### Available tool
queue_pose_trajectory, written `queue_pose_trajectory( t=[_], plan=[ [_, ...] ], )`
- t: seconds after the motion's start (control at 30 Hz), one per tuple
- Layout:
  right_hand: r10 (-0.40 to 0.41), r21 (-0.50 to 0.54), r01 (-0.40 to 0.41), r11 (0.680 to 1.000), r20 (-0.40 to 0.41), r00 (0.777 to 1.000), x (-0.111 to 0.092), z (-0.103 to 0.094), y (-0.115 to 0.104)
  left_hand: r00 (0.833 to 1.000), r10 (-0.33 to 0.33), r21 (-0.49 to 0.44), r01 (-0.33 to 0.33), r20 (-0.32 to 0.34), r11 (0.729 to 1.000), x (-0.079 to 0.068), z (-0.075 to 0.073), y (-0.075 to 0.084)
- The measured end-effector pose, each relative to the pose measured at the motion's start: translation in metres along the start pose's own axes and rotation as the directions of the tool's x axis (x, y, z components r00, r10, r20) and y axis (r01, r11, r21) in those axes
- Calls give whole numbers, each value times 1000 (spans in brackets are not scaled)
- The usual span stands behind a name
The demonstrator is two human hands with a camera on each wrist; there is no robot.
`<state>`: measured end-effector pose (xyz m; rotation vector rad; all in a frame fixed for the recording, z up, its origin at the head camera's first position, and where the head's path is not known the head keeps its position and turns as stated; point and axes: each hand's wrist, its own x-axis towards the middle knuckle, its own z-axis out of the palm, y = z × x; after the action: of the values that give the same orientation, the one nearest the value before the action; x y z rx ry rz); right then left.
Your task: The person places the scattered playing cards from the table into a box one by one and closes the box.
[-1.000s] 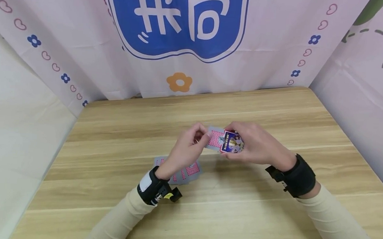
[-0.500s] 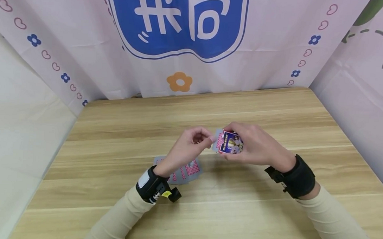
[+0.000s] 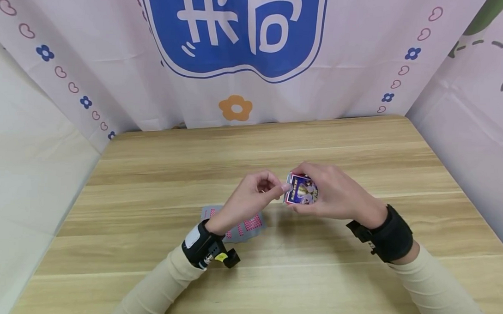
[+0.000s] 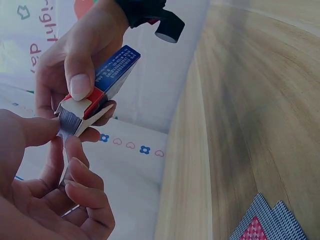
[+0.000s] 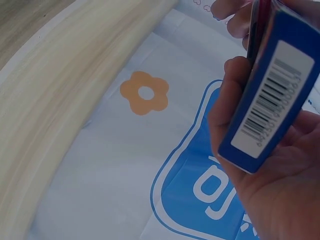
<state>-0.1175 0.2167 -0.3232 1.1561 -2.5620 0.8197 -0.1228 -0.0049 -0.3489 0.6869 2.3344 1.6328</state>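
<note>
My right hand (image 3: 337, 190) grips a small blue and red playing-card box (image 3: 302, 190) above the table, fingers along its opposite edges. In the left wrist view the box's flaps stand open at its near end, and a stack of playing cards (image 4: 70, 122) shows just inside the mouth. My left hand (image 3: 252, 196) pinches the ends of these cards between thumb and finger at the opening. The box's barcode end (image 5: 272, 102) faces the right wrist camera. More playing cards (image 3: 253, 224) lie spread face down on the table, partly hidden beneath my left wrist.
A wood-grain table (image 3: 314, 279) stretches under both hands. Behind it hangs a white printed curtain (image 3: 341, 95) with an orange flower and a blue emblem. Pale cloth (image 3: 35, 168) borders the left side.
The cards that stuck out of the box have slid rightward into it. My left hand has followed them toward the box, while the right hand has barely moved.
</note>
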Motion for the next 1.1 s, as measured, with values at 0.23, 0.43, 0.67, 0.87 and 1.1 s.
queue_pose_trajectory(
  t=[0.23, 0.43, 0.67, 0.87, 1.1],
  plan=[
    [2, 5, -2, 1000, 3, 1000, 0, 0, 0, 1000, -12, 21, 12, 5, 1000, 0, 1, -1],
    [0, 5, 0, 1000, 11, 1000, -1, 2, 1, 1000, -21, 31, 21, 16, 999, 0, 1, -3],
    [20, -15, -20, 1000, -2, 1000, -1, 0, 0, 1000, -1, 223, 2, -3, 975, 3, -9, -4],
    [28, -21, -27, 999, 11, 1000, 0, -2, -2, 1000, 0, 502, -1, 2, 865, 6, -24, -10],
    [55, -28, -55, 998, 22, 998, -1, -1, -1, 966, -247, 704, 120, 81, 700, 5, -37, -22]
  ],
)
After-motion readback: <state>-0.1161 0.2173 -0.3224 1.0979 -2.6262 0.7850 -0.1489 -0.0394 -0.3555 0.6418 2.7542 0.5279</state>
